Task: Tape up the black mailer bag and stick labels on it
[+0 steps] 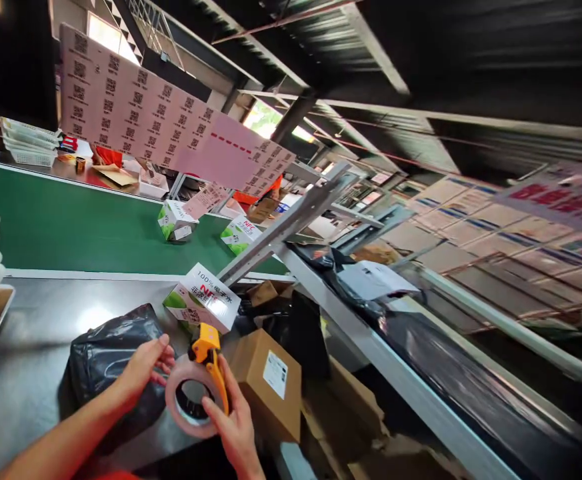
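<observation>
Head view: right hand (pixel 235 427) closed around tape dispenser (pixel 198 393), left hand (pixel 143 367) loosely open on it, beside black bag (pixel 105 353), brown box (pixel 271 383).

Two green-and-white cartons (pixel 177 221) (pixel 240 234) are being carried on the green conveyor belt (pixel 61 227); a brown labelled cardboard box (pixel 271 383) is being supported at the steel worktop's (pixel 25 347) right edge.

free: bare steel table (pixel 35 347) left (unblocked) | blocked: black bag (pixel 105 360), white carton (pixel 203 297), brown box (pixel 271 383)

Grey metal table (pixel 35 320) bearing a black plastic bag (pixel 108 353), a white-and-green carton (pixel 203 297), a brown cardboard box (pixel 271 383); beyond, green conveyor belt (pixel 71 223) carrying two cartons.
</observation>
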`<act>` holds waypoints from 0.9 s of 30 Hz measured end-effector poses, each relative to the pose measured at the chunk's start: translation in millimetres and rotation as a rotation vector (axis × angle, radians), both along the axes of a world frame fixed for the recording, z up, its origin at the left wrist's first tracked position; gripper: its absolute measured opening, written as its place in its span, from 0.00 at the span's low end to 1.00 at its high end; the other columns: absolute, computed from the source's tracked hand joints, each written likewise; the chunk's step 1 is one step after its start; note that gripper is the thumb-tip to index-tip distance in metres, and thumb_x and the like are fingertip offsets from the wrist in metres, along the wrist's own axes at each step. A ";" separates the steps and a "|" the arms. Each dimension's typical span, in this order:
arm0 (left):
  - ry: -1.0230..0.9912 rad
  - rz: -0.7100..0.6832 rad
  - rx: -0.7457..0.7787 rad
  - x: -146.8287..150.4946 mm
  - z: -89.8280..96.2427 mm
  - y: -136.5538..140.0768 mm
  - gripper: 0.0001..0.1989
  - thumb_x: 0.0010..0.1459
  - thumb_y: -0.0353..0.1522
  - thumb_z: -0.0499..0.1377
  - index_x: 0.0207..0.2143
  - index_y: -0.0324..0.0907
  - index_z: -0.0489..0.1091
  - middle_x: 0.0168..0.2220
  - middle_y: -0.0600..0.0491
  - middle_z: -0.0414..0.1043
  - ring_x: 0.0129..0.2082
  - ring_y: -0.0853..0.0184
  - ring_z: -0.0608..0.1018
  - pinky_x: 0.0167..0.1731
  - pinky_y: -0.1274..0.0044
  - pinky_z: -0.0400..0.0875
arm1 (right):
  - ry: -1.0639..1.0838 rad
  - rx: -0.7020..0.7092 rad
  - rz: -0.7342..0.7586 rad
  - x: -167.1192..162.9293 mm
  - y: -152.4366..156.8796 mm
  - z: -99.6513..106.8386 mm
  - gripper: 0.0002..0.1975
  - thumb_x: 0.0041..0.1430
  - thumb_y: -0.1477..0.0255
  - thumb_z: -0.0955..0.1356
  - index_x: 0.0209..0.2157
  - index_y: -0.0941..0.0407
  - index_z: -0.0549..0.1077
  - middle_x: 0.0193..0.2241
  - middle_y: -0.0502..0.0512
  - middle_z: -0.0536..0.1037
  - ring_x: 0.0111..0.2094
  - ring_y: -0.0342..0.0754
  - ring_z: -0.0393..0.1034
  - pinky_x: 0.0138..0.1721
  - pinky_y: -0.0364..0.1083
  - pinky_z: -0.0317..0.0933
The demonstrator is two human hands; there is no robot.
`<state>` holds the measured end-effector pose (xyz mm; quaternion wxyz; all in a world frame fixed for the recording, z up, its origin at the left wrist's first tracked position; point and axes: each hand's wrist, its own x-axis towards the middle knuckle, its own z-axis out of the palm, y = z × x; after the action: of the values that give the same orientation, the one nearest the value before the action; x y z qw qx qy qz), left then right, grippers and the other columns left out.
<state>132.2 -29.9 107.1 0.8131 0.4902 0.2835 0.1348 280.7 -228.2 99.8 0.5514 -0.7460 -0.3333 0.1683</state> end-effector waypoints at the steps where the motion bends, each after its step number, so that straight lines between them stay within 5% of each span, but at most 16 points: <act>1: -0.026 0.017 -0.085 2.2 6.0 -2.3 0.38 0.49 0.67 0.57 0.37 0.41 0.74 0.36 0.48 0.77 0.34 0.63 0.77 0.32 0.74 0.71 | -0.061 -0.002 0.039 -4.8 3.5 0.8 0.37 0.56 0.61 0.75 0.67 0.49 0.71 0.63 0.61 0.75 0.64 0.63 0.70 0.64 0.57 0.67; 6: -0.005 0.053 -0.225 -16.8 13.7 4.8 0.35 0.41 0.64 0.68 0.32 0.42 0.74 0.31 0.52 0.76 0.30 0.68 0.74 0.28 0.78 0.62 | -0.467 0.006 0.270 -4.1 3.2 -22.4 0.31 0.61 0.69 0.70 0.65 0.40 0.72 0.53 0.57 0.75 0.51 0.57 0.78 0.51 0.52 0.76; 10: 0.102 0.063 -0.202 -30.1 -1.2 5.3 0.26 0.44 0.57 0.69 0.30 0.44 0.74 0.28 0.55 0.76 0.30 0.66 0.75 0.28 0.77 0.62 | -0.650 0.001 0.376 11.2 1.1 -44.6 0.32 0.58 0.68 0.70 0.65 0.37 0.72 0.52 0.58 0.75 0.41 0.55 0.80 0.40 0.49 0.78; 13: 0.198 0.079 -0.138 -29.0 -18.8 2.1 0.19 0.49 0.50 0.66 0.30 0.44 0.76 0.25 0.57 0.73 0.25 0.67 0.72 0.27 0.76 0.59 | -0.704 -0.069 0.466 11.9 2.5 -43.0 0.35 0.58 0.68 0.69 0.67 0.35 0.69 0.51 0.58 0.75 0.38 0.53 0.81 0.38 0.49 0.78; 19: 0.449 0.172 0.461 -22.0 -42.4 9.2 0.15 0.57 0.38 0.57 0.22 0.41 0.75 0.23 0.53 0.75 0.28 0.64 0.74 0.30 0.73 0.61 | -0.542 -0.264 0.591 -9.8 5.6 -16.1 0.36 0.62 0.66 0.70 0.70 0.34 0.63 0.50 0.58 0.77 0.41 0.54 0.82 0.44 0.50 0.79; 22: 0.527 0.193 0.602 -24.0 -29.7 47.2 0.16 0.59 0.37 0.56 0.22 0.41 0.75 0.24 0.52 0.77 0.29 0.63 0.76 0.32 0.73 0.62 | -0.511 -0.253 0.633 -11.5 -0.5 -14.3 0.39 0.63 0.64 0.71 0.73 0.33 0.56 0.46 0.57 0.79 0.41 0.55 0.82 0.45 0.51 0.79; 27: 0.671 0.307 0.778 -32.9 10.4 159.6 0.18 0.68 0.35 0.52 0.30 0.35 0.75 0.36 0.47 0.78 0.43 0.62 0.78 0.42 0.73 0.64 | -0.583 -0.383 0.580 -19.9 16.3 -12.3 0.34 0.66 0.60 0.68 0.72 0.38 0.61 0.41 0.59 0.80 0.38 0.57 0.82 0.41 0.52 0.78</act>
<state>99.3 129.8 117.5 0.4070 0.7246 0.5251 0.1832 260.8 -211.8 87.5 0.2167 -0.7266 -0.6327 0.1574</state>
